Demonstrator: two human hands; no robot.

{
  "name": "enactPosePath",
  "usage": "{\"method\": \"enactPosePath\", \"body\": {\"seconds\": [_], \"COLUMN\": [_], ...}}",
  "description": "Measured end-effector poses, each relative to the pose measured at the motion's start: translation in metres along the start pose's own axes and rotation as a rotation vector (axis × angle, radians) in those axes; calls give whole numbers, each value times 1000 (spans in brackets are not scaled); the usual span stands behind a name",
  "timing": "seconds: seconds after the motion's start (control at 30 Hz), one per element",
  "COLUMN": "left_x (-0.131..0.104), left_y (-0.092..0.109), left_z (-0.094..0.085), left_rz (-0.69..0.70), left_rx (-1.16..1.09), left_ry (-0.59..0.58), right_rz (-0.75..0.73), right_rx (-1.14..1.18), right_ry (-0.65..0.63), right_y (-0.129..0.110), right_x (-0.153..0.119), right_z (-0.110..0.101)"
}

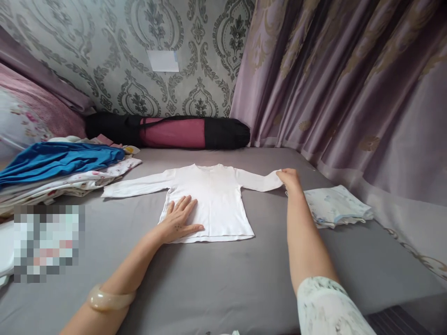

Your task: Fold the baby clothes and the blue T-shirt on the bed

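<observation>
A small white long-sleeved shirt point(220, 200) lies spread on the grey sheet point(223, 279), its neckline away from me and both sleeves stretched out sideways. My left hand point(180, 218) rests flat on the lower left part of the shirt, fingers spread. At the end of the right sleeve, my right hand point(288, 177) pinches the cuff, and that sleeve bends up slightly there. The left sleeve lies on the sheet with nothing holding it.
Piled clothes with a blue garment point(66, 158) on top lie at the left. A folded pale garment point(337, 204) sits right of my right forearm. Behind are a black and maroon long bag point(172, 132) and purple curtains point(314, 70). A blurred patch point(49, 244) covers something at left.
</observation>
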State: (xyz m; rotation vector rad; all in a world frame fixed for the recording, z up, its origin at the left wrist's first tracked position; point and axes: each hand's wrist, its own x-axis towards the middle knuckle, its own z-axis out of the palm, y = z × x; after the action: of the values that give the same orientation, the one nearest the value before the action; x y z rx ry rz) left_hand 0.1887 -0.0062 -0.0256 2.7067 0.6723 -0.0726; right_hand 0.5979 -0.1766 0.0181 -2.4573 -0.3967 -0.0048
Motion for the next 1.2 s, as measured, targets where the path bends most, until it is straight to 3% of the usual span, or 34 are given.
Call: {"method": "enactPosePath", "body": {"seconds": [0.07,0.2,0.3,0.4,0.6,0.73,0.97,1.2], "left_x": [4,23,49,83,158,191,218,234], "left_y": [2,4,7,19,56,72,71,70], "left_z": [-8,-31,-42,-41,-25,-22,-13,-13], "left_rz": [1,4,24,109,203,243,259,217], "left_rx": [21,67,41,-22,-72,-57,-27,19], "left_ry": [-40,-85,-63,-4,66,67,-47,-41], "right_rz": [17,110,146,149,221,271,214,145], "right_rx": [353,907,1174,1326,1419,1428,1339,1319], "right_ry": [98,151,180,219,268,299,361,326], "right_y": [-14,-44,-59,-66,-68,-65,-56,-70], "right_x": [-2,-9,-13,-16,-16,-16,-7,-11], "right_z": [6,20,27,29,26,21,25,28]}}
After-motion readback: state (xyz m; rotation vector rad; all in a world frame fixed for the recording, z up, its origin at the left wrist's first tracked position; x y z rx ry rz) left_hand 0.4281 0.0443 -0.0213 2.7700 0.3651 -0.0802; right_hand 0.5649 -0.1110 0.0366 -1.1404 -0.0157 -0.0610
